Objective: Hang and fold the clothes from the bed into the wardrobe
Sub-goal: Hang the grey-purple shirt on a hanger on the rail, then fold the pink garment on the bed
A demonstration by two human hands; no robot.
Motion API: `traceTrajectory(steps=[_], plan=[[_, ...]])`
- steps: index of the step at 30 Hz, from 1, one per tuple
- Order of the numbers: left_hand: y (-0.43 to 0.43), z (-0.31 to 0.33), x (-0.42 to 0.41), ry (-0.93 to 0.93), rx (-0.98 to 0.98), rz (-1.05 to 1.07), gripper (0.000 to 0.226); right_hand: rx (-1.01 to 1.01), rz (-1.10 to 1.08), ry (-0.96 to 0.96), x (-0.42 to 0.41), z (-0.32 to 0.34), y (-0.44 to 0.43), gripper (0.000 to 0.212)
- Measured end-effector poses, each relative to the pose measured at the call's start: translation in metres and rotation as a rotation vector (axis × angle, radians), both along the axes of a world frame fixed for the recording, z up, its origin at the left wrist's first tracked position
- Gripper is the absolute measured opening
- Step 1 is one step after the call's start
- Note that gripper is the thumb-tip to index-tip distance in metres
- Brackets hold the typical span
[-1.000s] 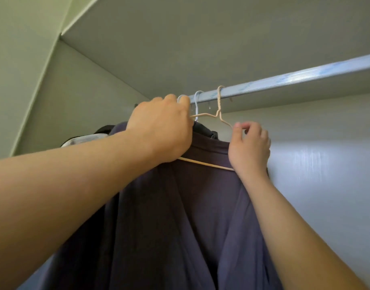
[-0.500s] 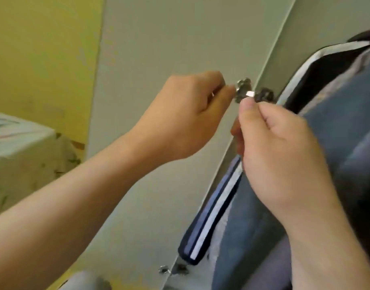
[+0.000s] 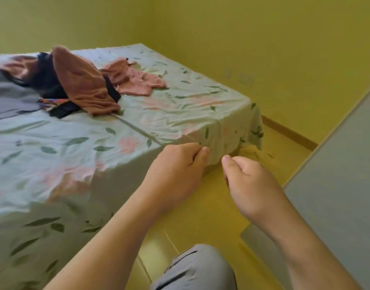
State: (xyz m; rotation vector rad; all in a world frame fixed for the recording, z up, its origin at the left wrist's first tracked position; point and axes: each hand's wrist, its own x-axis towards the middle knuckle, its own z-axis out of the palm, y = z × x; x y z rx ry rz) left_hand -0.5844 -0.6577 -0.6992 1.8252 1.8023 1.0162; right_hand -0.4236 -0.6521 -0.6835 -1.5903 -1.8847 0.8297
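The bed [image 3: 96, 147] has a pale green sheet printed with leaves and flowers. A heap of clothes lies on its far left part: a brown garment [image 3: 81, 84] on top, black garments [image 3: 46, 78] under it, a pink garment [image 3: 136, 80] to the right and a grey-purple one [image 3: 8, 99] at the left edge. My left hand [image 3: 175, 164] hovers at the bed's near corner, fingers curled and thumb against the forefinger, holding nothing. My right hand [image 3: 249, 181] is beside it over the floor, curled into a fist and empty.
A grey wardrobe panel [image 3: 337, 174] stands along the right edge. Yellow wooden floor [image 3: 211, 216] runs between it and the bed. My knee in grey trousers [image 3: 196, 268] shows at the bottom. Yellow walls meet in a corner behind the bed.
The view has swung from the wardrobe rail and hanging clothes round to the bed. Both hands have let go of the hanger and garment and now hold nothing.
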Motion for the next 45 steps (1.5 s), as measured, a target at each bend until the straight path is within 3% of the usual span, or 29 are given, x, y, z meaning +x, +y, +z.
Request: traceTrajectory(steps=[5, 9, 13, 17, 20, 27, 31, 36, 40, 45], plan=[[0.055, -0.029, -0.078, 0.078, -0.113, 0.21, 0.046, -0.13, 0.149, 0.02, -0.069, -0.029, 0.094, 0.048], [0.09, -0.01, -0.137, 0.042, -0.264, 0.381, 0.047, -0.301, 0.261, 0.033, -0.141, -0.019, 0.155, 0.047], [0.123, 0.042, -0.181, 0.039, -0.394, 0.507, 0.048, -0.424, 0.372, -0.006, -0.197, 0.032, 0.199, 0.047], [0.162, 0.103, -0.203, 0.194, -0.444, 0.555, 0.047, -0.449, 0.421, -0.038, -0.221, 0.105, 0.233, 0.048], [0.18, 0.145, -0.205, 0.329, -0.487, 0.551, 0.044, -0.488, 0.397, -0.051, -0.221, 0.152, 0.256, 0.047], [0.203, 0.193, -0.234, 0.339, -0.635, 0.489, 0.027, -0.688, 0.273, -0.052, -0.228, 0.208, 0.287, 0.043], [0.241, 0.162, -0.283, 0.365, -0.79, 0.403, 0.021, -0.784, 0.238, -0.032, -0.258, 0.203, 0.313, 0.043], [0.311, 0.071, -0.355, 0.415, -0.999, 0.284, 0.027, -0.885, 0.105, -0.067, -0.307, 0.157, 0.37, 0.041], [0.347, -0.001, -0.406, 0.432, -1.054, 0.222, 0.061, -0.975, 0.026, -0.098, -0.346, 0.113, 0.401, 0.041], [0.356, -0.065, -0.446, 0.445, -1.182, 0.043, 0.087, -1.048, -0.008, -0.128, -0.374, 0.075, 0.415, 0.04]])
